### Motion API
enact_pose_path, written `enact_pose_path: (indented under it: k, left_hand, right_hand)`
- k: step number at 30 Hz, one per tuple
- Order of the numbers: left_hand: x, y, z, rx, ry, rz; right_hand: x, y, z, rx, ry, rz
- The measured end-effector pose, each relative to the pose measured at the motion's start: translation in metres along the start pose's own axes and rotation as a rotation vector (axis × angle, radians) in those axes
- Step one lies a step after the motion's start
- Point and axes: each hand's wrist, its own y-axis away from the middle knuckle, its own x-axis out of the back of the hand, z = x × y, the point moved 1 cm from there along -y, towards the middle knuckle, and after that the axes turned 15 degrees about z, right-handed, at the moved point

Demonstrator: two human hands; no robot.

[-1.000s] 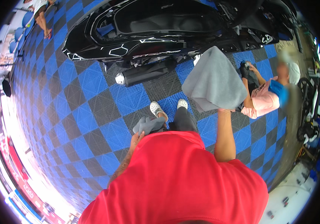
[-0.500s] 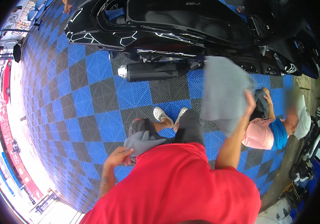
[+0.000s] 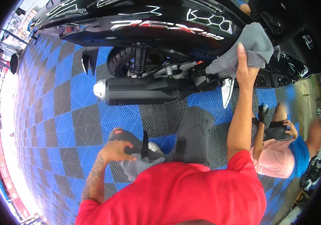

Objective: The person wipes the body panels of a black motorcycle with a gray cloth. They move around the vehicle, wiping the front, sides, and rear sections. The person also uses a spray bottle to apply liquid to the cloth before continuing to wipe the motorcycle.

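Note:
My right hand point(image 3: 245, 71) is closed on a grey cloth point(image 3: 257, 43) and holds it against the side of a black scooter point(image 3: 160, 33), above its silver footpeg point(image 3: 227, 92). The thumb lies on top of the bunched cloth; the other fingers are mostly hidden. My left hand point(image 3: 117, 150) rests over my bent left knee, fingers spread. A second grey cloth point(image 3: 141, 165) lies on my lap just below that hand. Under the scooter's body are a black exhaust muffler point(image 3: 141, 91) with a silver tip, a coil-spring shock absorber point(image 3: 140, 60) and the rear tyre point(image 3: 120, 62).
To my right a person in a pink shirt point(image 3: 275, 159) crouches close to the scooter, a blue cloth at the neck and a dark glove point(image 3: 263, 113) on one hand. Blue and black grid tiles point(image 3: 70, 123) cover the floor. Gear stands along the right edge.
I am lower and closer to the scooter. My right hand has brought its cloth up against the scooter's side, bunching it. My left hand has shifted from the lap cloth onto my knee.

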Motion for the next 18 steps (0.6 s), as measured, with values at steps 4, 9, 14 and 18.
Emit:
enact_pose_path:
  k: [4, 9, 14, 18]
  left_hand:
    - [0.017, -0.075, 0.022, -0.040, -0.091, 0.425]
    - [0.011, -0.153, 0.017, -0.620, -0.019, 1.204]
    - [-0.009, -0.196, 0.002, -0.518, -0.051, 1.418]
    - [-0.010, -0.194, -0.001, -0.541, -0.113, 1.429]
  right_hand:
    - [-0.024, 0.007, -0.001, 0.153, -0.009, 0.170]
    - [-0.121, 0.041, -0.078, 0.547, 0.290, -0.165]
    - [-0.179, 0.051, -0.102, 0.931, 0.103, -0.160]
    - [-0.113, 0.042, -0.079, 0.752, 0.174, -0.159]
